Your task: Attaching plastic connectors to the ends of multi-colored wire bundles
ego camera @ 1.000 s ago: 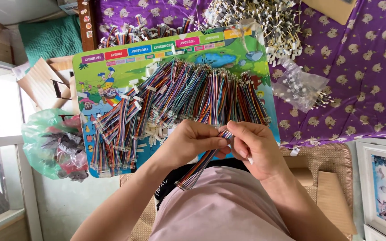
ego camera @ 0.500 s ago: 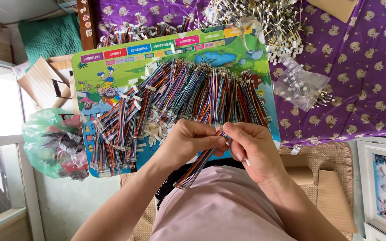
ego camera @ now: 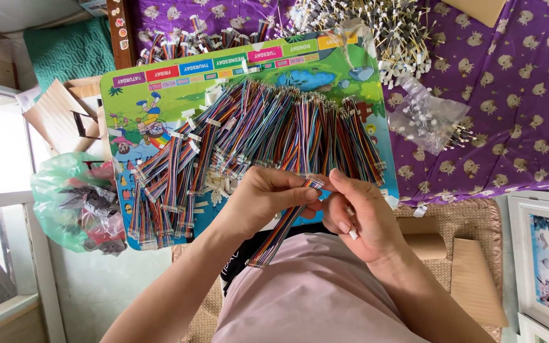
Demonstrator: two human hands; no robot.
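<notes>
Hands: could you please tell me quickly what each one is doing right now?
Left hand: closed on the multicoloured ribbon cable.
Right hand: fingers pinching that cable's top end.

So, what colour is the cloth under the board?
Purple, with small pale animal figures; the cloth shows best in the head view.

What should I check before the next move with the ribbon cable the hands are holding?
1. Left hand grips the flat multicoloured ribbon cable: ok.
2. Right hand meets the cable's upper end: ok.
3. Small white connector piece in the right hand's fingers: ok; whether it is seated, cannot tell.
4. Cable's lower end hangs free over the lap: ok.
5. Heap of multicoloured cable bundles lies on the colourful picture board, apart from the hands: ok.
6. Clear plastic bag of white-tipped parts closed: cannot tell.
</notes>
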